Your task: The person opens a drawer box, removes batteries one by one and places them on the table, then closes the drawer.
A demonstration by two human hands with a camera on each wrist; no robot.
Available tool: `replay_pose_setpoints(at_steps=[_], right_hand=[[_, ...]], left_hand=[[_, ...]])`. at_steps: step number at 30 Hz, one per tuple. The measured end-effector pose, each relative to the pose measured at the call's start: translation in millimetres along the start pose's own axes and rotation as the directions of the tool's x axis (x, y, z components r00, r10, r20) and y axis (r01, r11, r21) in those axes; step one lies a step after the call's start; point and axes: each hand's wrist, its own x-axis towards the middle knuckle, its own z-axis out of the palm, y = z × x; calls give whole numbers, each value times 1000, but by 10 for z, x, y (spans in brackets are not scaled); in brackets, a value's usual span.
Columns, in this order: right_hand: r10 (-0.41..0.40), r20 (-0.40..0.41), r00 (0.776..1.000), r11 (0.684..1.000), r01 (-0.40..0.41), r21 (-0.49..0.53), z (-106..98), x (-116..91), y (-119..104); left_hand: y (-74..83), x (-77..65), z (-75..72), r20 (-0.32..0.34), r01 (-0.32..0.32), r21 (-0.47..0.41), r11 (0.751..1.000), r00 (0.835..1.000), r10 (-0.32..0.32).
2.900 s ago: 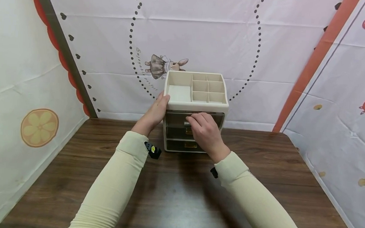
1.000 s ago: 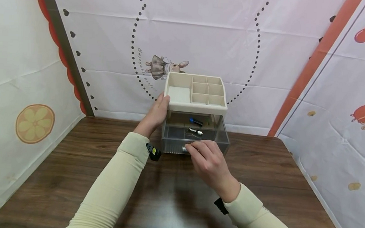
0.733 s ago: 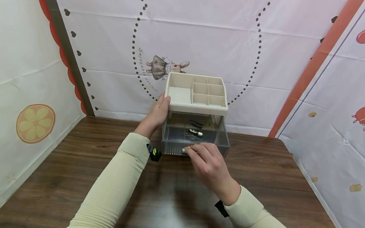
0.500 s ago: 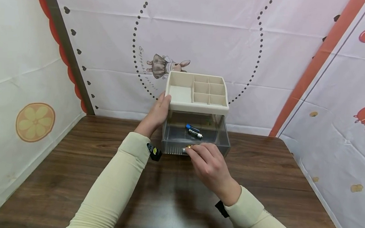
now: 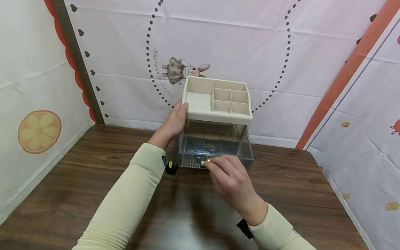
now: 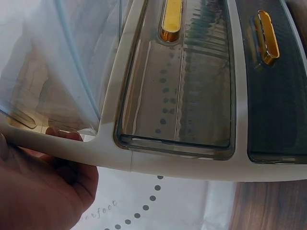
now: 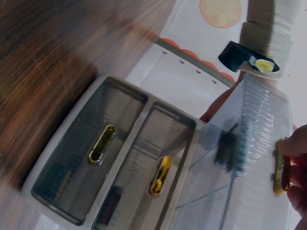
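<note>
A cream drawer organizer (image 5: 217, 117) stands against the back cloth. My left hand (image 5: 170, 127) grips its upper left side, thumb at the front corner; the left wrist view has the fingers (image 6: 79, 179) curled round the frame. The clear top drawer (image 5: 249, 152) is pulled well out. My right hand (image 5: 233, 181) pinches its gold handle (image 7: 279, 167) between thumb and fingers. Inside, a blue battery (image 5: 203, 152) lies against the drawer's front wall. A second, silver and black battery is hard to make out there. Two lower drawers with gold handles (image 7: 161, 175) are closed.
The organizer's top has one wide compartment (image 5: 199, 101) and several small ones (image 5: 222, 95). Beneath is a dark wooden table (image 5: 116, 166). Printed white cloth (image 5: 221, 39) hangs at the back and both sides.
The top drawer was closed at first; my right hand has drawn it out toward me. The batteries in it have rolled forward to its front wall. My left hand has stayed at the side.
</note>
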Motion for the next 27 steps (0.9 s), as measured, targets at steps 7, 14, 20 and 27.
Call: replay_pose_setpoints(at_steps=[7, 14, 20, 27], right_hand=[[101, 71, 992, 984, -110, 143, -94, 78, 5], [157, 99, 983, 959, -176, 220, -170, 188, 65], [247, 166, 955, 914, -286, 287, -250, 339, 167], [295, 301, 907, 868, -386, 312, -307, 540, 309]], left_hand=[[18, -1, 3, 7, -4, -5, 1000, 1000, 4], [22, 2, -9, 10, 2, 5, 1000, 1000, -2], [19, 5, -13, 2, 11, 6, 1000, 1000, -11], [12, 5, 1, -3, 0, 14, 1000, 1000, 0]])
